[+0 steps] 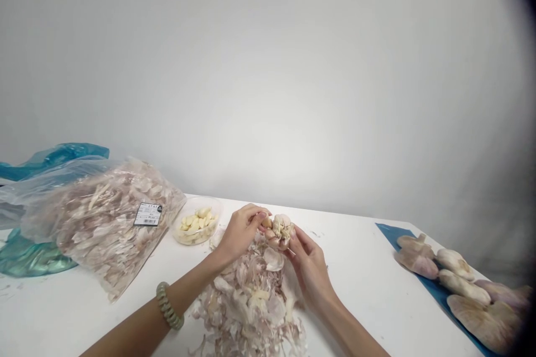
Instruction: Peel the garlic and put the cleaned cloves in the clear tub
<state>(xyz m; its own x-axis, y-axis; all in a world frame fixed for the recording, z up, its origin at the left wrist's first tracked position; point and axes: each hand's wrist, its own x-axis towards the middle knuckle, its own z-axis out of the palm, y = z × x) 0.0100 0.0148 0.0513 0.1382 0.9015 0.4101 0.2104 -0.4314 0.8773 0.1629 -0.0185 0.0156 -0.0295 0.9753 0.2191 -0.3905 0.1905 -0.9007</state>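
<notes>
A partly opened garlic bulb [281, 230] is held between my two hands, above a heap of loose garlic skins [251, 307]. My right hand [309, 262] grips the bulb from its right side, thumb and fingers closed round it. With its thumb and fingertips, my left hand [240, 232] pinches a garlic clove [267, 223] at the bulb's left edge. Whether that clove is still joined to the bulb I cannot tell. Behind and left of the left hand stands a clear plastic bowl [219, 213] with peeled cloves [196, 222] in it.
At the left lies a clear bag of garlic skins [104, 217] with a white label [148, 214]. Teal plastic bags [37, 256] lie around it. On the right, several whole garlic bulbs [464, 287] rest on a blue sheet [393, 232]. A pale wall [272, 67] rises behind the white table [352, 268].
</notes>
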